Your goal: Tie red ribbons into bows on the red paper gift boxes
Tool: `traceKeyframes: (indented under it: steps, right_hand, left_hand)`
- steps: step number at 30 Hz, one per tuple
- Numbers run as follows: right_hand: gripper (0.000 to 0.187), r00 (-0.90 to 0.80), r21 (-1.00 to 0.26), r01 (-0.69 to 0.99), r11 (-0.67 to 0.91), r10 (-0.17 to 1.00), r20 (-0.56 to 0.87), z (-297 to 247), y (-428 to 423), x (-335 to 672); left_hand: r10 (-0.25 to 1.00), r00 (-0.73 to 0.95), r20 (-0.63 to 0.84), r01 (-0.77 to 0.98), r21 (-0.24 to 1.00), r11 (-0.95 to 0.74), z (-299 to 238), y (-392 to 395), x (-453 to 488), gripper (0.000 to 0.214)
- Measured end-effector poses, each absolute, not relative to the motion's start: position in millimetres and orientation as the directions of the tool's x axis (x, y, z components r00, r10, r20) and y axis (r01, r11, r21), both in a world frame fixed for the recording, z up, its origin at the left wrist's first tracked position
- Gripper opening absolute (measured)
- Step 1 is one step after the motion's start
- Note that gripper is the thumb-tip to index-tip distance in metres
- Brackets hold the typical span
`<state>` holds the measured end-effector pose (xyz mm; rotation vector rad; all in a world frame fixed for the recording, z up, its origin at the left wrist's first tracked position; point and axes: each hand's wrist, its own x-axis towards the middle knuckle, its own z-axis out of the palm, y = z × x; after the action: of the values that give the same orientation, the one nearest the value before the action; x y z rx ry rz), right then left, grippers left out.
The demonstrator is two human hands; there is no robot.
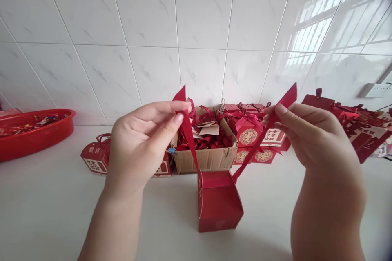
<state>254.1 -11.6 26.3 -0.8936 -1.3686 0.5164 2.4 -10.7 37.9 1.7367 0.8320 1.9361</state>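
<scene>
Ribbon, red, runs taut up from both sides of the small red box, which stands on the white counter between the forearms. Left hand pinches one end, thumb against fingers; right hand pinches the other, well apart, tips poking up past both grips. Behind box: cardboard carton of red ribbons. Red basin far left.
</scene>
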Motion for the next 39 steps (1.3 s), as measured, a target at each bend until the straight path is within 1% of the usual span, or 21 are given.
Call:
traceKeyframes:
  steps: [2, 5, 8, 14, 18, 22, 24, 28, 31, 35, 37, 39]
  right_hand:
    - [0.022, 0.205, -0.795, 0.14, 0.591, 0.768, 0.607, 25.1, -11.0, 249.0]
    - [0.016, 0.255, -0.774, 0.065, 0.63, 0.739, 0.624, 22.7, -10.7, 238.8]
    - [0.013, 0.274, -0.742, 0.014, 0.671, 0.711, 0.648, 21.3, -11.2, 229.5]
    - [0.006, 0.243, -0.719, 0.028, 0.695, 0.693, 0.679, 20.3, -12.3, 223.8]
    - [0.008, 0.231, -0.711, 0.038, 0.702, 0.686, 0.69, 20.6, -14.3, 224.4]
    - [0.011, 0.253, -0.702, 0.077, 0.708, 0.667, 0.701, 22.1, -17.4, 224.3]
    - [0.012, 0.263, -0.693, 0.091, 0.715, 0.654, 0.709, 23.1, -19.6, 224.2]
    - [0.011, 0.295, -0.693, 0.087, 0.716, 0.646, 0.704, 24.7, -24.4, 224.9]
    - [0.01, 0.322, -0.701, 0.082, 0.708, 0.647, 0.691, 24.2, -24.9, 226.5]
    - [0.008, 0.331, -0.689, 0.092, 0.719, 0.631, 0.702, 20.4, -18.9, 228.5]
    - [0.004, 0.346, -0.684, 0.074, 0.726, 0.624, 0.7, 18.4, -15.5, 228.7]
    - [0.005, 0.358, -0.694, 0.043, 0.719, 0.638, 0.682, 17.6, -14.2, 228.2]
  left_hand:
    - [0.661, -0.132, 0.738, 0.132, 0.674, -0.727, 38.0, -12.6, 4.8, 0.017]
    - [0.668, -0.079, 0.74, 0.156, 0.671, -0.725, 37.5, -14.5, 7.1, 0.02]
    - [0.652, -0.072, 0.755, 0.18, 0.653, -0.736, 37.1, -15.2, 7.4, 0.021]
    - [0.646, -0.052, 0.762, 0.251, 0.636, -0.73, 38.6, -16.8, 6.0, 0.023]
    - [0.625, -0.056, 0.778, 0.265, 0.615, -0.742, 38.6, -17.4, 5.1, 0.023]
    - [0.623, -0.047, 0.781, 0.287, 0.608, -0.741, 38.2, -17.8, 4.3, 0.023]
    - [0.608, -0.07, 0.791, 0.297, 0.599, -0.744, 38.2, -18.6, 5.1, 0.023]
    - [0.551, -0.152, 0.821, 0.288, 0.57, -0.769, 39.0, -21.5, 8.9, 0.021]
    - [0.537, -0.177, 0.825, 0.271, 0.565, -0.779, 39.6, -22.9, 10.0, 0.022]
    - [0.588, -0.155, 0.794, 0.216, 0.608, -0.764, 39.5, -22.4, 6.6, 0.022]
    - [0.628, -0.115, 0.77, 0.173, 0.638, -0.75, 39.1, -21.4, 5.2, 0.023]
    - [0.648, -0.09, 0.756, 0.157, 0.653, -0.741, 38.3, -20.6, 5.6, 0.023]
